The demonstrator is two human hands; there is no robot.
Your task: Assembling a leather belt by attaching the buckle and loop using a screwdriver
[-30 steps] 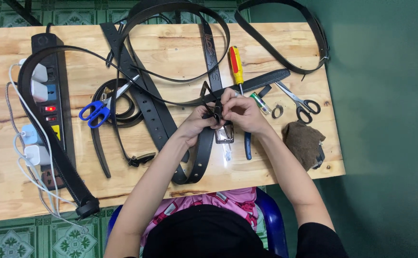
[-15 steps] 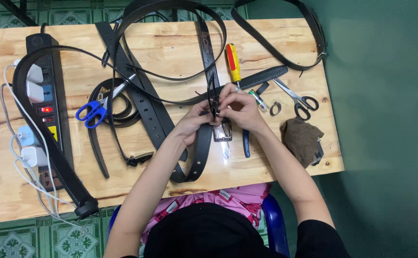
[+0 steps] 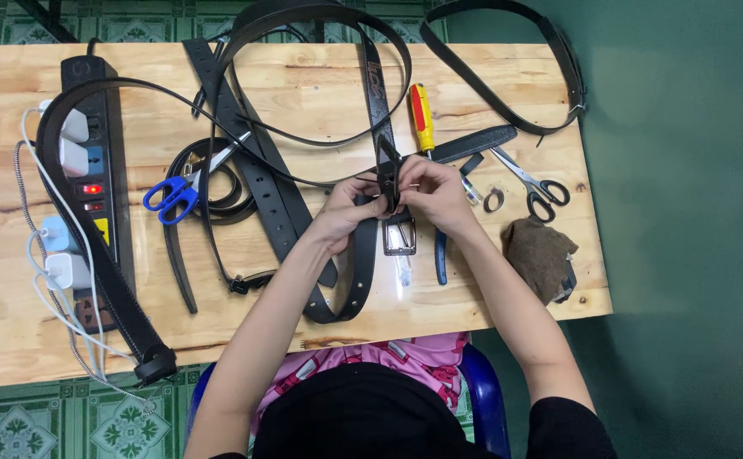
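Green wall and patterned floor tiles are framing the wooden surface (image 3: pixel 490 297) I am watching from above. Since a second ago very little is changing: both hands are staying at the middle of the surface, and only the view is drifting slightly, so I judge the fiddly work at the buckle end is continuing rather than finishing. My left hand (image 3: pixel 346 212) is pinching the black belt (image 3: pixel 363 272) with its fingers pressed together on the strap, and my right hand (image 3: pixel 435 191) is pinching the same strap just above the metal buckle (image 3: pixel 399 238), which is hanging just below the fingers. The belt is curving down toward the near edge, close to my lap.

Room is tight. A screwdriver (image 3: pixel 422 119) is lying just beyond the right hand, grey scissors (image 3: pixel 533 183) and a brown cloth (image 3: pixel 541 255) are sitting near the right edge, and blue scissors (image 3: pixel 176 191) are resting among other belts to the left. A power strip (image 3: pixel 91 136) is occupying the far left. Bare wood is showing only along the near edge on either side of my arms.
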